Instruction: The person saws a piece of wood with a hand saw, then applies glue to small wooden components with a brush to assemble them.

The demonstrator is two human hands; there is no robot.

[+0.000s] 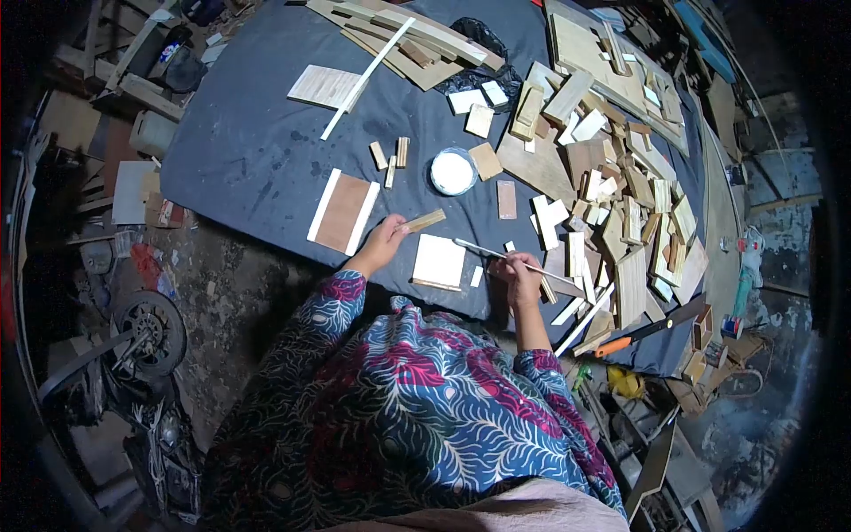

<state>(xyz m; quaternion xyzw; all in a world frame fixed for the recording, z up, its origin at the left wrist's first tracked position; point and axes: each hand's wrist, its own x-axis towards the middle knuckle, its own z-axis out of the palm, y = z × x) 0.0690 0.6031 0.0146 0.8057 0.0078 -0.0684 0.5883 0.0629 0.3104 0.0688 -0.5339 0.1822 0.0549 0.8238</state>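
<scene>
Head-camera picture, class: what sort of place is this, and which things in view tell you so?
Probably a small woodworking or craft workshop. A heap of cut wooden pieces covers a dark mat, a handsaw lies at its edge, and a tub of white paste, perhaps glue, sits among them.

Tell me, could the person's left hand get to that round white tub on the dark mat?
Probably yes. The left hand holds a small wood strip, and the white tub sits just beyond it. Only bare mat lies between them, though the hand is already occupied.
</scene>
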